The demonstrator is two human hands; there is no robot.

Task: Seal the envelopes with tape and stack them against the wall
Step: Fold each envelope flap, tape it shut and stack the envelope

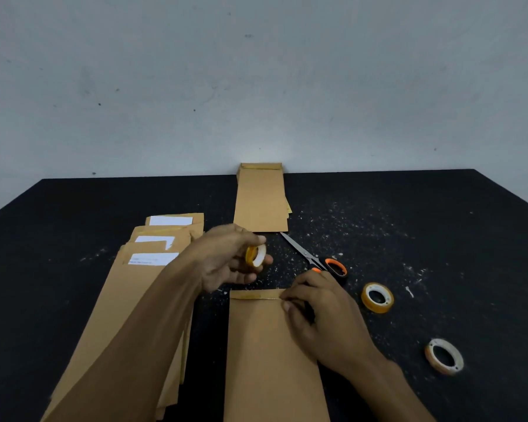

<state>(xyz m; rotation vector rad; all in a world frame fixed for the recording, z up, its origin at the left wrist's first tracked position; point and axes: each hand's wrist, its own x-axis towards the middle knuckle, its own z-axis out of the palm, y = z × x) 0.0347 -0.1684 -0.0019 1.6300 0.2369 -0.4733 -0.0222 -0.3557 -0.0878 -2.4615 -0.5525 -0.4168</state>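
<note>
A brown envelope (265,354) lies lengthwise in front of me on the black table (409,226), with a strip of tape along its top flap. My right hand (320,315) presses its fingers on the right end of that strip. My left hand (229,257) hovers above the table and grips a small yellow tape roll (255,255). To the left lies a fanned pile of open envelopes (153,269) with white paper showing. A stack of sealed envelopes (260,199) leans against the wall at the back.
Orange-handled scissors (316,258) lie just beyond my right hand. Two more tape rolls sit on the right: a yellow one (377,297) and a paler one (444,356). White specks dot the tabletop. The grey wall (256,86) bounds the far edge.
</note>
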